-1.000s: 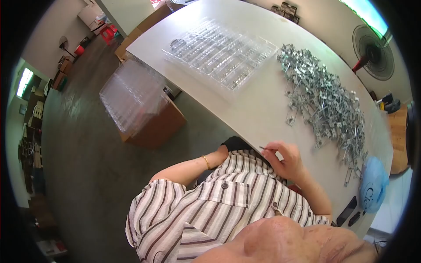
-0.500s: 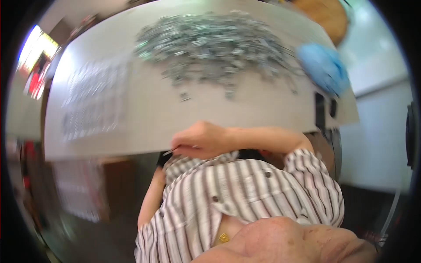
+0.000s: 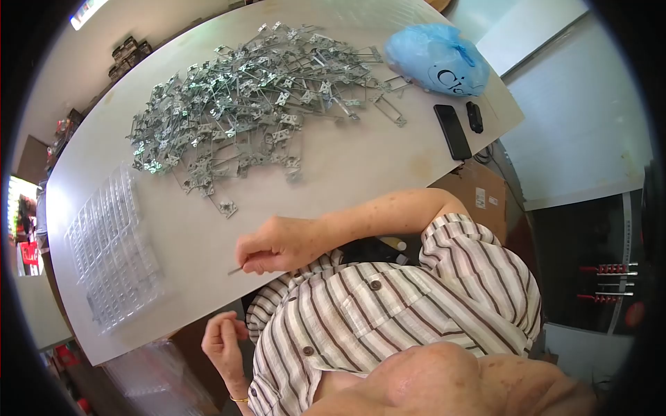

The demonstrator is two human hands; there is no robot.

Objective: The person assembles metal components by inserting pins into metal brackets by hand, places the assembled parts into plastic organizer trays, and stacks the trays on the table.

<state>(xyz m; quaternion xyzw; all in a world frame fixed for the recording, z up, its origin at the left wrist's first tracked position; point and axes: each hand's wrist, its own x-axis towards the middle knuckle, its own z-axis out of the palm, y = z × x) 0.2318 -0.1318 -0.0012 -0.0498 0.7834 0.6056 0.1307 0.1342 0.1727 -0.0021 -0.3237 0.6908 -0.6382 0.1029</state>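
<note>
My right hand [image 3: 276,246] hovers at the near table edge, fingers pinched on a thin metal piece [image 3: 235,271] whose tip pokes out below them. Its kind is too small to tell. Beside my body, below the table edge, my left hand [image 3: 225,341] has its fingers curled in; whether anything is inside them is hidden. Beyond the right hand a large heap of metal wire-and-plate brackets [image 3: 236,104] spreads over the white table [image 3: 333,184]. One loose bracket [image 3: 227,208] lies nearest to that hand.
Clear plastic blister trays [image 3: 118,253] lie on the table's left side. At the right are a blue plastic bag [image 3: 436,59], a black phone [image 3: 452,132] and a small black object [image 3: 474,117]. A cardboard box [image 3: 479,194] stands under the table's right edge.
The view has turned and is sharper, so the table things appear shifted. My left hand, hidden before, now shows beside the body. My right hand still pinches the thin metal piece.
</note>
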